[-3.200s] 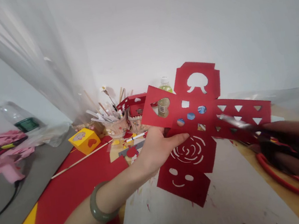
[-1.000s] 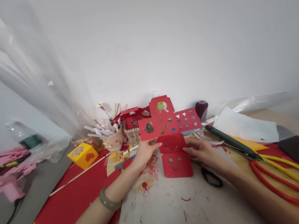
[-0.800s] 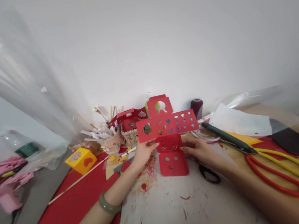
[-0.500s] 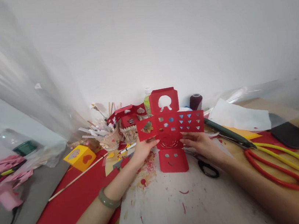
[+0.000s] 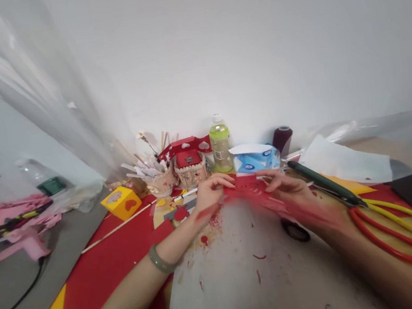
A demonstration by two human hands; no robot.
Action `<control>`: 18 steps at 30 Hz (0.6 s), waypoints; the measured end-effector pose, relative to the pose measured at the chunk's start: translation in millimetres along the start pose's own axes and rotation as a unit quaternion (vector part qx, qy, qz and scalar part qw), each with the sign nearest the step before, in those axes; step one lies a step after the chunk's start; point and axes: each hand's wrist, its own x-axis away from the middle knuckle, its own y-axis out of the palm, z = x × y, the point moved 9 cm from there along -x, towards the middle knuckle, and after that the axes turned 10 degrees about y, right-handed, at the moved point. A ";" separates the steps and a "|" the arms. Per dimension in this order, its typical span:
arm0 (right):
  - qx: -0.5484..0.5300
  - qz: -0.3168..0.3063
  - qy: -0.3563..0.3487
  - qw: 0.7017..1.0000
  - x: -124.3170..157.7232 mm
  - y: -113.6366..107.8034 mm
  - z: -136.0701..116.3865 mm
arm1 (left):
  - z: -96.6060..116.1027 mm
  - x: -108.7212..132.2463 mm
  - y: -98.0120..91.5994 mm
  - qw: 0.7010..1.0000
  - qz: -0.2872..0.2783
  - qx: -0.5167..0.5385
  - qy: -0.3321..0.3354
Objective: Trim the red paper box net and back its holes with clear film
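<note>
A cut-out red paper box net is between my two hands above a pale, scrap-strewn board. It is tilted and partly smeared by motion, so most of its cut shapes cannot be read. My left hand is closed on its left edge, fingertips on top. On the right side, my right hand grips it between thumb and fingers. A black-handled tool lies under my right forearm, its front hidden. Small red paper scraps are scattered over the board.
Large scissors with red and yellow handles lie right. At the back stand cups of sticks, a green bottle, a tissue pack and a dark thread spool. A yellow paper box and pink glue gun sit left.
The red paper net was upright and spread like a cross; now it is tipped down and blurred. Both hands still hold it. The bottle and tissue pack behind it have come into view.
</note>
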 end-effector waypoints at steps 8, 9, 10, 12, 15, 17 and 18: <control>-0.047 -0.043 -0.088 0.994 3.2 2.6 -32.9 | 39.1 -5.5 8.1 0.992 -0.061 0.022 0.109; -0.044 -0.048 -0.092 0.994 4.8 2.2 -35.7 | 42.2 -5.3 9.7 0.990 -0.071 0.023 0.115; -0.042 -0.052 -0.095 0.993 6.2 1.4 -38.0 | 44.7 -5.2 11.1 0.989 -0.082 0.023 0.121; -0.029 -0.062 -0.107 0.992 9.2 0.1 -42.7 | 48.5 -5.4 13.6 0.986 -0.102 0.023 0.129; 0.002 -0.070 -0.150 0.986 14.7 -2.0 -52.5 | 53.1 -6.0 16.2 0.981 -0.131 0.024 0.138; 0.021 -0.075 -0.180 0.981 18.6 -2.8 -60.0 | 57.2 -6.2 16.8 0.979 -0.146 0.023 0.142; 0.029 -0.079 -0.192 0.978 20.4 -2.7 -63.5 | 59.7 -6.2 16.8 0.978 -0.152 0.022 0.144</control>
